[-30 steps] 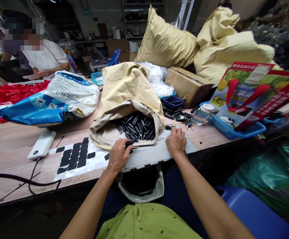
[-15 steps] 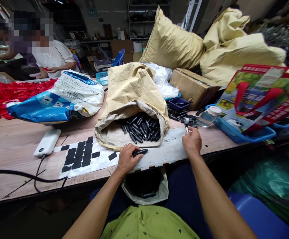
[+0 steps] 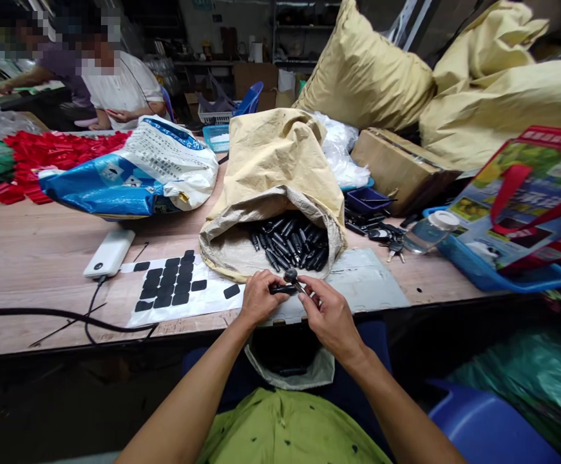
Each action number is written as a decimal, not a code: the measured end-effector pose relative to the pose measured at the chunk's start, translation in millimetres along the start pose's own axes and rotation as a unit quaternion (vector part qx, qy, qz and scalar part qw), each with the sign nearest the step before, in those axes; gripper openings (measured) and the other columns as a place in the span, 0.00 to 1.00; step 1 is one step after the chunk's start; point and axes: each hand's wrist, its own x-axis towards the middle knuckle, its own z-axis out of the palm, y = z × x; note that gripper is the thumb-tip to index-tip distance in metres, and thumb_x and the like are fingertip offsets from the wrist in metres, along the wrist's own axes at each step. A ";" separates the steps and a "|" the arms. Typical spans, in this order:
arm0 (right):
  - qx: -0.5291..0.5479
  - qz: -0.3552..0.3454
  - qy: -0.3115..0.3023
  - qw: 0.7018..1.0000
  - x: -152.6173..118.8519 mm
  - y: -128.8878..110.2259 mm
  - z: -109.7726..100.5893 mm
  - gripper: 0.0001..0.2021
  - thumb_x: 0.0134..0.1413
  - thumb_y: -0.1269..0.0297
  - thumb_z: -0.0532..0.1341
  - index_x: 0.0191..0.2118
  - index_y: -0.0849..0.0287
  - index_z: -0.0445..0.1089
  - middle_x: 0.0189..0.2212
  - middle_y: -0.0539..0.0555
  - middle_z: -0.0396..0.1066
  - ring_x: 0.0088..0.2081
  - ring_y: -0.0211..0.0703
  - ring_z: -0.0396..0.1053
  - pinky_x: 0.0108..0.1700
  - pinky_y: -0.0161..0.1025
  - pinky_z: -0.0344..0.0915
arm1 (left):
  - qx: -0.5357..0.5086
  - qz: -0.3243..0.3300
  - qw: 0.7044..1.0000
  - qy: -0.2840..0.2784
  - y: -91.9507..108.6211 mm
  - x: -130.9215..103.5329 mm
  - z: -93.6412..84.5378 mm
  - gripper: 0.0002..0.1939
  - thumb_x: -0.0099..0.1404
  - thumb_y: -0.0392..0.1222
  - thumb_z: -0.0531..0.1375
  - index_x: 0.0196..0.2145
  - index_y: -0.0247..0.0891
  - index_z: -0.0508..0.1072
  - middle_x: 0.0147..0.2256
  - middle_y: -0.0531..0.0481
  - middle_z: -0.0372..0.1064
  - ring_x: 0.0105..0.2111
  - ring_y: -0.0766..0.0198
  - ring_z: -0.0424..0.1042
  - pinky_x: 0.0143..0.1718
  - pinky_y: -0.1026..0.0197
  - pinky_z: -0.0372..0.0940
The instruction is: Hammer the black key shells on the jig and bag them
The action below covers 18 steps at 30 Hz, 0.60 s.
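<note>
My left hand (image 3: 259, 298) is closed round a slim black tapered piece (image 3: 283, 289) lying level over the grey board. In my right hand (image 3: 329, 314) is pinched a small metal-shafted tool with a round dark head (image 3: 290, 276). That head is just above the black piece; whether they touch I cannot tell. Behind both hands a yellow woven sack (image 3: 273, 148) lies open towards me, with many similar black pieces (image 3: 292, 243) inside. Under the hands lies the grey board (image 3: 367, 283). Below the table edge, an open bag (image 3: 321, 376) sits at my lap with a dark piece in it.
To the left are a white power bank (image 3: 109, 252) with a cable, a sheet of black stickers (image 3: 169, 283) and a blue-white bag (image 3: 130, 174). Keys (image 3: 396, 248), a jar (image 3: 427, 233) and a blue basket (image 3: 497, 274) stand right. Two people sit beyond, far left.
My right hand has come left from beside the keys to my left hand, bringing the round-headed tool over the black piece. My left hand keeps hold of its piece. The camera view has shifted.
</note>
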 end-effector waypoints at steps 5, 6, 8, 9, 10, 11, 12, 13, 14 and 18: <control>-0.055 0.007 -0.019 0.998 -3.3 -1.7 3.8 0.18 0.62 0.71 0.57 0.55 0.55 0.73 0.47 0.56 0.76 0.48 0.47 0.73 0.51 0.44 0.69 | 0.014 -0.012 1.000 0.002 4.4 -0.3 -0.9 0.08 0.55 0.38 0.72 0.32 0.42 0.77 0.35 0.53 0.73 0.41 0.57 0.69 0.45 0.55 0.59; -0.059 0.018 -0.025 0.998 -3.5 -0.9 3.5 0.17 0.61 0.71 0.57 0.54 0.54 0.73 0.46 0.55 0.76 0.47 0.47 0.74 0.50 0.43 0.70 | 0.016 -0.013 1.000 0.005 4.7 -0.5 -0.8 0.08 0.55 0.38 0.72 0.32 0.42 0.77 0.35 0.53 0.73 0.41 0.57 0.69 0.45 0.54 0.59; -0.057 0.026 -0.017 0.998 -2.9 0.4 1.3 0.17 0.61 0.70 0.58 0.53 0.55 0.74 0.46 0.56 0.77 0.46 0.47 0.74 0.49 0.43 0.70 | 0.013 -0.009 1.000 0.007 4.6 -1.1 -0.3 0.09 0.55 0.38 0.72 0.33 0.43 0.77 0.36 0.53 0.74 0.42 0.57 0.69 0.46 0.54 0.59; -0.053 0.022 -0.004 0.998 -2.5 0.8 -0.2 0.17 0.62 0.70 0.57 0.54 0.55 0.74 0.46 0.56 0.77 0.46 0.47 0.74 0.49 0.43 0.70 | 0.011 -0.006 1.000 0.007 4.1 -1.4 0.1 0.09 0.55 0.38 0.72 0.34 0.43 0.77 0.36 0.54 0.74 0.42 0.57 0.69 0.47 0.54 0.59; -0.050 0.016 0.010 0.999 -2.2 1.0 -1.6 0.17 0.63 0.69 0.57 0.55 0.55 0.73 0.47 0.57 0.76 0.47 0.47 0.74 0.49 0.43 0.70 | 0.009 -0.004 1.000 0.007 3.5 -1.6 0.6 0.09 0.55 0.37 0.71 0.34 0.44 0.77 0.37 0.54 0.74 0.42 0.57 0.69 0.47 0.54 0.59; -0.049 0.010 0.021 0.999 -2.2 1.4 -2.5 0.17 0.63 0.68 0.56 0.55 0.56 0.73 0.48 0.57 0.76 0.47 0.47 0.73 0.49 0.43 0.70 | 0.009 -0.003 1.000 0.008 2.8 -1.8 1.0 0.10 0.55 0.37 0.71 0.35 0.44 0.78 0.37 0.54 0.74 0.42 0.57 0.69 0.47 0.54 0.60; -0.050 0.008 0.025 0.998 -2.5 2.0 -3.0 0.17 0.64 0.68 0.56 0.56 0.56 0.72 0.48 0.57 0.76 0.47 0.47 0.73 0.50 0.43 0.69 | 0.009 -0.003 1.000 0.008 2.2 -2.0 1.4 0.10 0.55 0.37 0.71 0.35 0.44 0.78 0.37 0.54 0.74 0.42 0.57 0.69 0.48 0.54 0.60; -0.054 0.012 0.021 0.998 -3.2 2.8 -3.1 0.18 0.64 0.68 0.56 0.56 0.56 0.72 0.48 0.57 0.76 0.47 0.47 0.73 0.50 0.43 0.69 | 0.011 -0.004 1.000 0.008 1.7 -2.1 1.8 0.10 0.55 0.37 0.71 0.35 0.44 0.78 0.37 0.54 0.74 0.42 0.57 0.69 0.48 0.53 0.60; -0.058 0.020 0.012 0.998 -4.0 4.0 -3.0 0.17 0.63 0.68 0.56 0.55 0.56 0.73 0.48 0.57 0.76 0.46 0.47 0.73 0.50 0.43 0.69 | 0.012 -0.005 1.000 0.008 1.3 -2.2 2.0 0.10 0.55 0.37 0.72 0.35 0.44 0.78 0.36 0.54 0.74 0.42 0.57 0.69 0.48 0.53 0.60; -0.045 0.045 0.019 0.998 -3.8 10.9 -11.8 0.17 0.62 0.68 0.57 0.54 0.56 0.74 0.45 0.56 0.76 0.42 0.45 0.72 0.45 0.41 0.69 | 0.020 -0.002 1.000 0.005 0.9 -2.4 2.0 0.10 0.54 0.38 0.72 0.35 0.43 0.78 0.36 0.53 0.74 0.42 0.56 0.69 0.48 0.53 0.60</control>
